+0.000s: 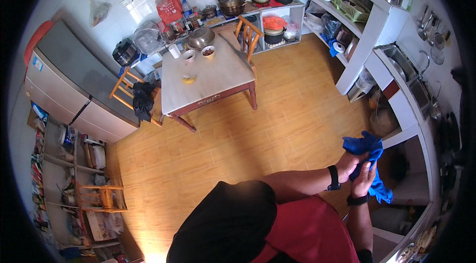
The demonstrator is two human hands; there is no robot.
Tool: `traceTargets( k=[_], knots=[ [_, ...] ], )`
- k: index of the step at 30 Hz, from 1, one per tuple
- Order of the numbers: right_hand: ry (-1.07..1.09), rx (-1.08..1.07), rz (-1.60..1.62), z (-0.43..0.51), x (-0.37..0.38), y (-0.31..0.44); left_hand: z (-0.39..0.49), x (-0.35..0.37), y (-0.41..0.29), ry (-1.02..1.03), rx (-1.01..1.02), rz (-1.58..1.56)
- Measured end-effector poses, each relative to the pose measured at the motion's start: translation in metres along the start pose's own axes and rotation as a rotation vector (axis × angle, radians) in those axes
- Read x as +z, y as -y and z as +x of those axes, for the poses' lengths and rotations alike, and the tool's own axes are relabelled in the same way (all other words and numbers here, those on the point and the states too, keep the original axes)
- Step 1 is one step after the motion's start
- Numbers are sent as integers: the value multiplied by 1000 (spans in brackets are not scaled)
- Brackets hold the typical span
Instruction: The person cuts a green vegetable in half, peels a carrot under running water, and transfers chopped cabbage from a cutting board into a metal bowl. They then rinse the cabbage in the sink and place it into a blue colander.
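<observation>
A blue cloth [357,145] is bunched between my two hands at the lower right, one end spread above them and the other hanging below. My left hand [349,166], with a black band at its wrist, grips the middle of the cloth. Close beside it, my right hand [363,182] holds the same cloth with the thumb on top; a black band is on that wrist too. Folds of the cloth hide part of the fingers. Both hands are in front of the open shelves under the counter.
A sink [399,58] is set in the counter [411,93] along the right wall. Across the tiled floor [238,136] stands a table [204,93] with a banana [189,79], bowls and a lidded pot. Wooden chairs, a fridge [81,77] and crowded shelves [59,158] line the left.
</observation>
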State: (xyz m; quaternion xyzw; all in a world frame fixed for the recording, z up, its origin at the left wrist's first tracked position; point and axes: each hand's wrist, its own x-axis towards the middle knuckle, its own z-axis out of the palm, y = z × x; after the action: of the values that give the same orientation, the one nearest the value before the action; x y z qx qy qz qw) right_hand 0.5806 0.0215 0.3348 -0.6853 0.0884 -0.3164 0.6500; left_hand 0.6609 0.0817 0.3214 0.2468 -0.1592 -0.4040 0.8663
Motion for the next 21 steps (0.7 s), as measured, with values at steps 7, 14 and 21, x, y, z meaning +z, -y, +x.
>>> traceTargets(
  k=[7, 14, 21],
  knots=[
    [99, 0, -96, -6, -16, -2, 14, -9, -1, 16, -150, 180],
    [125, 2, -457, -5, -37, -45, 4, -16, 17, -31, -322, -121],
    [13, 249, 367, 9, -66, -12, -4, -12, -37, 60, -230, -37]
  ],
)
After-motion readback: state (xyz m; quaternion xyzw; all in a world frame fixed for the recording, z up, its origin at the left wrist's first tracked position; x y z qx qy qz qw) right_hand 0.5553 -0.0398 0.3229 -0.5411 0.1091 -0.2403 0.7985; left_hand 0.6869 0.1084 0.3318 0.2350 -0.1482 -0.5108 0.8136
